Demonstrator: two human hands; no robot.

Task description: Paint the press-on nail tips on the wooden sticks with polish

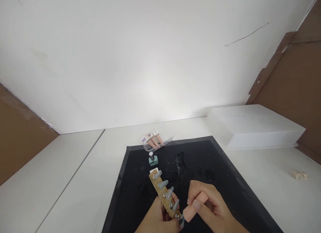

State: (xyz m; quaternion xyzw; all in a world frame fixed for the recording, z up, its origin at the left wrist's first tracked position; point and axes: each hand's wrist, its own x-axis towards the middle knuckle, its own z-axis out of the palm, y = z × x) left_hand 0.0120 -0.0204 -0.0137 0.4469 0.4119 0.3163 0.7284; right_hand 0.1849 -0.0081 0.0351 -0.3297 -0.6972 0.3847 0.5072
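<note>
Left hand (160, 218): clamped round the wooden strip (164, 192) of grey nail tips, wrist cut off at bottom edge.
Right hand (208, 206): gripping pink brush cap (194, 208); bristles hard to make out.

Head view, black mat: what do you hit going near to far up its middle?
Left hand and right hand → wooden strip of grey nail tips → small teal block → pink-capped bottles in a clear tray → white wall.

small bottle (153, 159) on mat (215, 166), tubes (152, 141) behind it, box (253, 126) right; perhaps clips (299, 175) far right.
</note>
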